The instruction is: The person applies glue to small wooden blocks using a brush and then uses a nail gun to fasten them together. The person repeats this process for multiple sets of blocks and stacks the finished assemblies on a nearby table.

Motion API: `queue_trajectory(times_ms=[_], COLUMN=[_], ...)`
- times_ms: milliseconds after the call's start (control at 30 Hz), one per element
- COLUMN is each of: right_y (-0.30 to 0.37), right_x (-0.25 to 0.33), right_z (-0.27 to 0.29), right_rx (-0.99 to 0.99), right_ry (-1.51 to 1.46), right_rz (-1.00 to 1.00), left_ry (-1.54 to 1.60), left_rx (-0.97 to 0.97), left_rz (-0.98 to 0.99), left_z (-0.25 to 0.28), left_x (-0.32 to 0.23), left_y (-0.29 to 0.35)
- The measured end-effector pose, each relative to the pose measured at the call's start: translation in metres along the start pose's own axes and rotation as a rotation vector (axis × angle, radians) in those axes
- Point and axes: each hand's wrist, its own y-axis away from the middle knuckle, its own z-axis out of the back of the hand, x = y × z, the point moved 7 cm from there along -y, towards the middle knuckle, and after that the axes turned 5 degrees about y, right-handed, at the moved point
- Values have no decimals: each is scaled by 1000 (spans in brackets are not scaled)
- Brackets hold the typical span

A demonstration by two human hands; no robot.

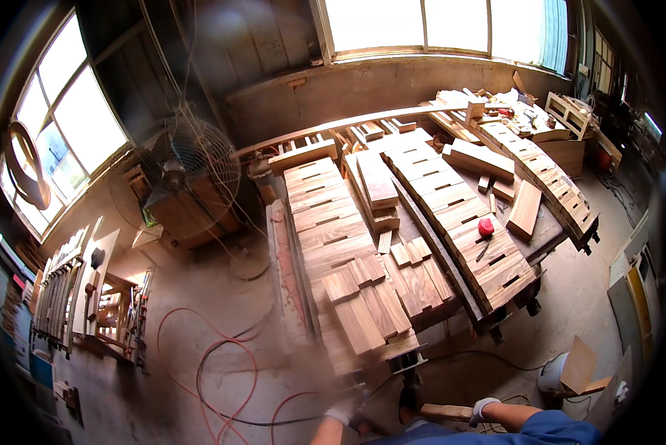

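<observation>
Head view | left hand (340,412): blurred, cannot tell opening | right hand (484,409): at wooden block (446,411) end, grip unclear

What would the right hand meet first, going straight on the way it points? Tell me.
The right hand would likely meet the wooden board just to its left. Depth is unclear; it may already be touching the board's near end.

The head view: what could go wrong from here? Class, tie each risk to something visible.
The wooden piece by the gloved right hand might slip; whether it is gripped is unclear.
The looped red hose on the floor could trip someone stepping left.
The short boards stacked near the close end of the slotted bench might slide if bumped.
</observation>
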Motion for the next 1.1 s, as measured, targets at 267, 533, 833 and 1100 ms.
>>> queue_trajectory(times_ms=[267,533,833,1100], right_y=[-42,-10,5,-1], right_x=[-31,-9,-6,-2], right_z=[-72,-26,-5,10], right_rx=[141,98,113,57], right_ry=[-241,-291,-280,-198], right_rz=[-70,-37,-53,-25], left_ry=[-1015,-524,1090,252], left_rx=[37,-715,38,-651], left_rz=[-164,141,44,-44], left_z=[-14,-18,-27,5], left_x=[-25,-85,36,11], left_y=[0,79,24,61])
